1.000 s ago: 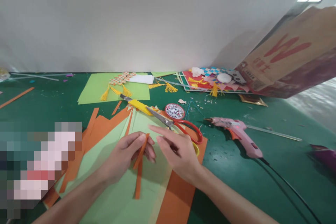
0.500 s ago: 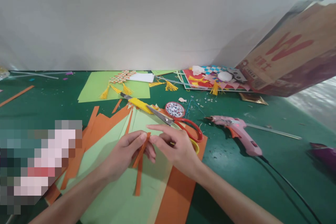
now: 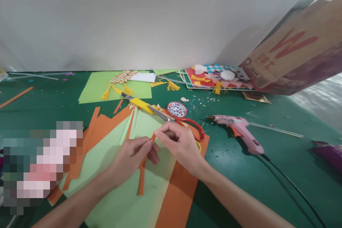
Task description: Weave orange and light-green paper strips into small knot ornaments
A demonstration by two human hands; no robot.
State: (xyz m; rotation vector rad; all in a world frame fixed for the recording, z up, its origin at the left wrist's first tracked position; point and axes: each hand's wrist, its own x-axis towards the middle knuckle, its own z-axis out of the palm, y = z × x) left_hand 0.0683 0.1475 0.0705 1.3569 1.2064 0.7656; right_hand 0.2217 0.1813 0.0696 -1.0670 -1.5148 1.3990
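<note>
An orange paper strip (image 3: 141, 179) hangs folded or doubled below my fingers, over pale green sheets (image 3: 114, 203). My left hand (image 3: 133, 155) pinches the strip between thumb and fingers. The strip's upper end is between the thumb and index finger of my right hand (image 3: 179, 144). Red-handled scissors (image 3: 196, 127) lie open just behind my right hand. Beside their blades is a yellow cutter (image 3: 143, 105). A round dish of small beads (image 3: 176, 109) stands behind the scissors.
Right of the sheets lies a pink glue gun (image 3: 244, 131) with its cord. Tasselled woven pieces (image 3: 124, 77) lie at the back on green paper. A brown paper bag (image 3: 296, 50) leans at the back right. Orange paper (image 3: 179, 192) lies underneath. A blurred patch covers the left.
My right thumb and index finger have closed on the strip's top end; before, the index finger was stretched out. The strip's shorter part is now mostly behind my left hand.
</note>
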